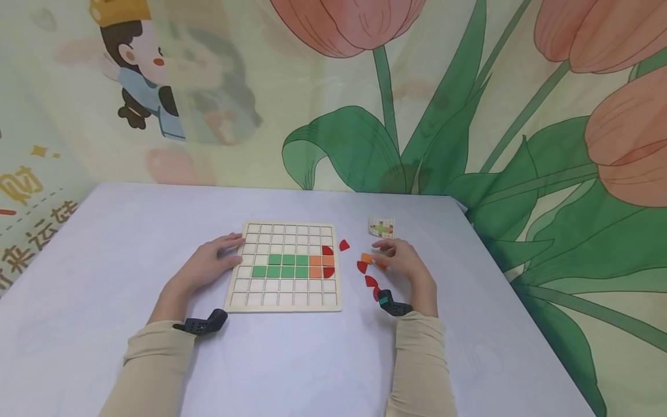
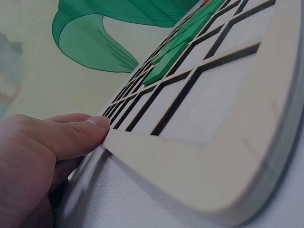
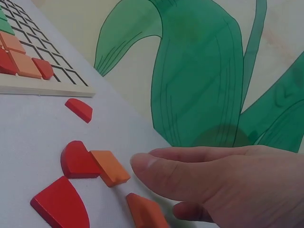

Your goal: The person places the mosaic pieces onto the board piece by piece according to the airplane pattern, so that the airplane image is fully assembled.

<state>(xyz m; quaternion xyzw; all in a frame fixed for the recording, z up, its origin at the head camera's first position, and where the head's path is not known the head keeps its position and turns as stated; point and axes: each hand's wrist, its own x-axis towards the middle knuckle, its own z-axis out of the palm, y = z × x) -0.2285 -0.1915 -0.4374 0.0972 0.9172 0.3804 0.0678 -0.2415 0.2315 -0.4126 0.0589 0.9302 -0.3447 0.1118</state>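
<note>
A wooden grid board [image 1: 283, 308] lies flat on the table, with green square tiles [image 1: 281, 265], orange square tiles [image 1: 315, 266] and two red quarter-round tiles [image 1: 327, 271] in its cells. At the board's left edge rests my left hand [image 1: 208, 262], its thumb and fingertips touching the frame. My right hand [image 1: 405, 260] hovers over loose pieces right of the board, apparently holding nothing. Close to its thumb tip in the right wrist view lies a loose orange tile [image 3: 110, 167]. Another orange tile [image 3: 146, 211] is below the hand, partly out of frame.
Several loose red quarter-round pieces [image 1: 371, 281] are scattered between board and right hand, one red piece [image 1: 344, 245] nearer the board. A small pattern card [image 1: 382, 227] stands behind the right hand. A printed cloth backdrop [image 1: 344, 145] rises behind the white table [image 1: 292, 365].
</note>
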